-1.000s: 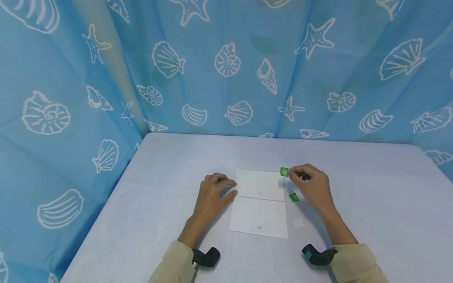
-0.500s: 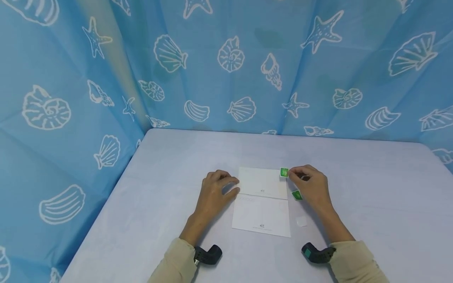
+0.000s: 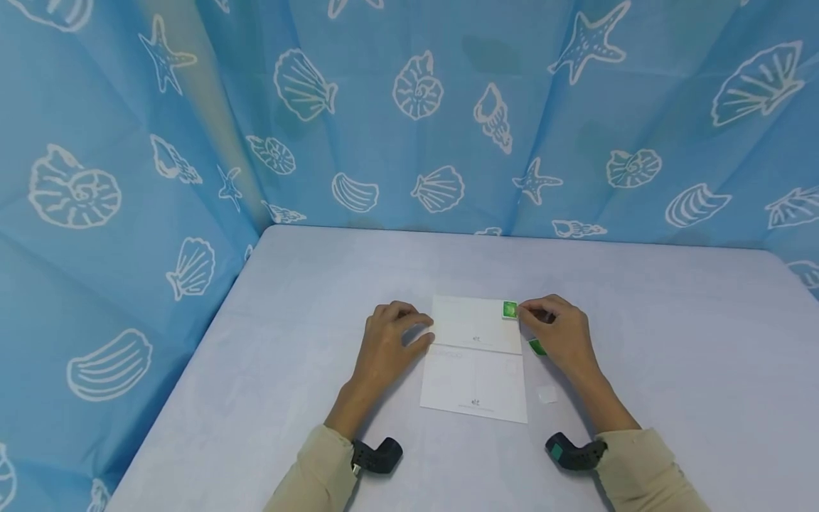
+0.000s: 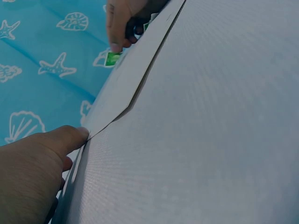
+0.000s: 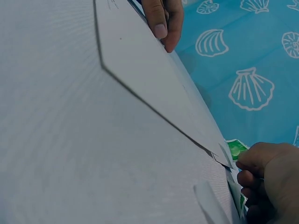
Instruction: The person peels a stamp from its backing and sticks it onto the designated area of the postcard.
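A white paper piece, split by a crosswise line into an upper and a lower panel, lies on the table, with small printed marks on both panels. My left hand touches its left edge, with thumb and fingers spread apart. My right hand pinches a small green stamp with a white border between thumb and forefinger. This stamp is at the upper right corner of the top panel; whether it touches the paper I cannot tell. A second green stamp lies right of the paper, partly hidden by the right hand.
A small white square lies on the table right of the lower panel. The white-covered table reaches back to a blue curtain with shell and starfish prints. Black wrist cameras sit at both cuffs.
The pinched green stamp has moved from across the paper's right edge to inside the top panel's upper right corner. The left hand stays at the left edge. The head view has tilted slightly.
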Tool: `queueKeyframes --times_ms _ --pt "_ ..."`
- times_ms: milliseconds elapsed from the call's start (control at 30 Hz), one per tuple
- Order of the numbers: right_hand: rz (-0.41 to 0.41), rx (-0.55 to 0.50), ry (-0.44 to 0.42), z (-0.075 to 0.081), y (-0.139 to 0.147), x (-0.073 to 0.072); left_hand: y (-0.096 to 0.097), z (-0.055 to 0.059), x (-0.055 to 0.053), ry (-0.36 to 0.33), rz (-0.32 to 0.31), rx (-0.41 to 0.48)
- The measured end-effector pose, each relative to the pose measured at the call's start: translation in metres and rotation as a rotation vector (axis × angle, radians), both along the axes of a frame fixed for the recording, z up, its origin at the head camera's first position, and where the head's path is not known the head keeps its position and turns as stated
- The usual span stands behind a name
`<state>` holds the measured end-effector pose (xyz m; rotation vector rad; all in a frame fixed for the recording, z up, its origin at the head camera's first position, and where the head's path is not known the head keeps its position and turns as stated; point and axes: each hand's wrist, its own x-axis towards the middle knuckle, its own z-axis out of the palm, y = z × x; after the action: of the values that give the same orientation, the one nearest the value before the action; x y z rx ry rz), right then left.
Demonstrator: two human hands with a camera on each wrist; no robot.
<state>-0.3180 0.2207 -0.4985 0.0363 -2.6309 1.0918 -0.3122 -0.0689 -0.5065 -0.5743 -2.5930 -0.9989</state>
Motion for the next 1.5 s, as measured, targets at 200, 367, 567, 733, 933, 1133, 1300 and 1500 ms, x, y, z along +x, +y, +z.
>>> queueKeyframes --times_ms 200,367,567,733,933,1133,1300,1500 --pt "0.008 0.023 0.011 -0.001 -0.002 0.000 0.000 0.001 0.000 -0.010 -0.004 0.003" --pt "0.024 0.075 0.053 -0.002 -0.005 0.000 -0.001 0.002 0.000 -0.010 -0.004 0.001" --pt "0.025 0.113 0.047 -0.004 -0.006 0.001 -0.002 0.002 0.000 0.001 -0.005 -0.001" --pt "0.025 0.105 0.074 -0.004 -0.005 0.002 -0.002 0.000 0.000 0.007 0.003 -0.006" --pt "-0.014 0.013 0.227 -0.001 -0.002 0.003 -0.001 -0.001 0.000 0.012 -0.001 0.007" --pt "0.044 0.017 0.285 0.002 -0.006 0.007 -0.002 0.000 0.002 0.003 -0.004 0.010" --pt "0.111 0.079 0.236 0.001 -0.007 0.010 -0.002 0.000 0.003 -0.003 -0.003 0.009" --pt "0.217 0.191 0.231 -0.002 -0.003 0.007 -0.001 0.001 0.002 0.009 -0.004 0.010"
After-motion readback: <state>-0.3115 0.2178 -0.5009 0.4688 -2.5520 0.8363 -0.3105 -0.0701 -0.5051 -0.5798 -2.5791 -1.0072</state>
